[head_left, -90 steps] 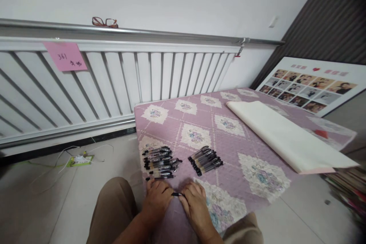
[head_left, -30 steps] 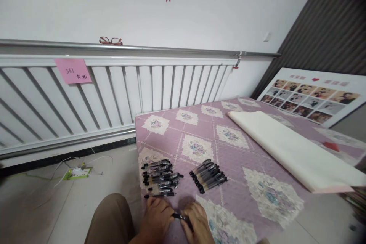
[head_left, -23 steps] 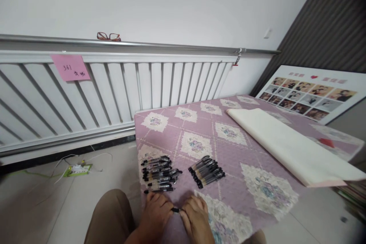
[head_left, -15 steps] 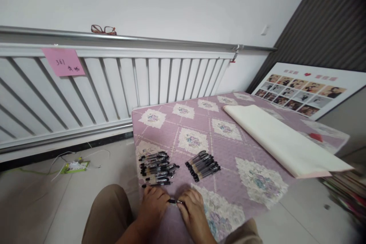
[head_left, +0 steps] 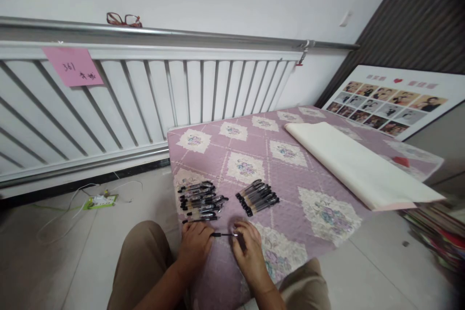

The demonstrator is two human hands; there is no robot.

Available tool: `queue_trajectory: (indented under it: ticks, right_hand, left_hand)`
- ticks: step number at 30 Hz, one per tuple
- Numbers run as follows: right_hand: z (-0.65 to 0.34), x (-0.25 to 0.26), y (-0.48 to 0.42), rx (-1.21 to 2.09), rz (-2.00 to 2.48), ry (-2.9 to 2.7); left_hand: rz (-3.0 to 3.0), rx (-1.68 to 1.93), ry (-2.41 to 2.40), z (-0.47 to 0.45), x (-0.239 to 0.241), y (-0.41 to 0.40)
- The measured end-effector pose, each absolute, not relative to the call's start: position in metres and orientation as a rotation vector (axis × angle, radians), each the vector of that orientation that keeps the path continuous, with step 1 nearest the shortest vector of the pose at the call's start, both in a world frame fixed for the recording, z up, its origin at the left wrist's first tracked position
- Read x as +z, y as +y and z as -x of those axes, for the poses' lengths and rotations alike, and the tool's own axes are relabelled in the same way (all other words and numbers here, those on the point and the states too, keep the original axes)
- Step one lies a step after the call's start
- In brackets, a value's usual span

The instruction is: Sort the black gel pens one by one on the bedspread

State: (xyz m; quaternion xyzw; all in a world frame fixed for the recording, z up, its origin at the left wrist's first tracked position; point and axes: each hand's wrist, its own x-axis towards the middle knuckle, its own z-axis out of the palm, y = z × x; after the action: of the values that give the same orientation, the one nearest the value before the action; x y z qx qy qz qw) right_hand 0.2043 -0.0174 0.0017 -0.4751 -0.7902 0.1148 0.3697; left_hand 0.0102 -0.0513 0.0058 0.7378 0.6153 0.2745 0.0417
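The left hand (head_left: 196,243) pinches a dark pen (head_left: 223,235) near the table's (head_left: 221,276) front edge; the right hand (head_left: 250,248) curls at its other end, grip unclear.

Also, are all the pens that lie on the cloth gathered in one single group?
No, the left pens and the right pens lie apart, with cloth visible between them.
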Motion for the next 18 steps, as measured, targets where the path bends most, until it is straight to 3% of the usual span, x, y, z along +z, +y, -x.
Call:
queue_trajectory:
  ticks: [18]
  right_hand:
    - [-0.201,0.0045,-0.0154,0.345,1.192,-2.229]
  left_hand:
    - [-2.41,0.71,1.829,-0.0156,-0.001,-0.0504]
